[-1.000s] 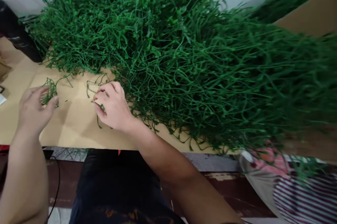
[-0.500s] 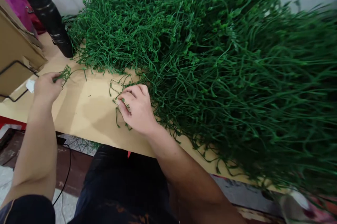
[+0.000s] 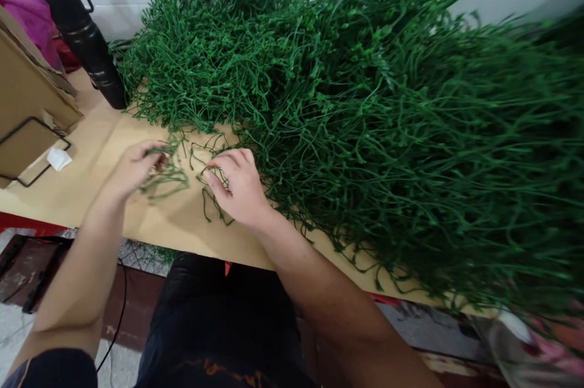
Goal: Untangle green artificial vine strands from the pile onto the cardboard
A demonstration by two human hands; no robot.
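Note:
My left hand [image 3: 134, 169] is closed around a small bunch of thin green plant stems [image 3: 170, 180], smeared by motion, above the brown table covering. To its right, my right hand [image 3: 239, 187] rests low over the table with curled fingers, thumb and forefinger pinching some loose green stems [image 3: 205, 200]. Part of these stems is hidden under the palm. Directly beyond and beside my right hand rises a big heap of the same green stems [image 3: 319, 102], with small leafy tips.
A black bottle with a handle [image 3: 89, 41] stands at the back left. Near it are a cardboard box [image 3: 27, 90], a black wire frame [image 3: 31, 122] and a white scrap [image 3: 59, 159]. The brown-covered table [image 3: 182, 227] ends just before my lap; a wall is behind.
My left hand has moved right, carrying its bunch of stems from near the box towards my right hand. My right hand has stayed almost in place. The view has shifted slightly.

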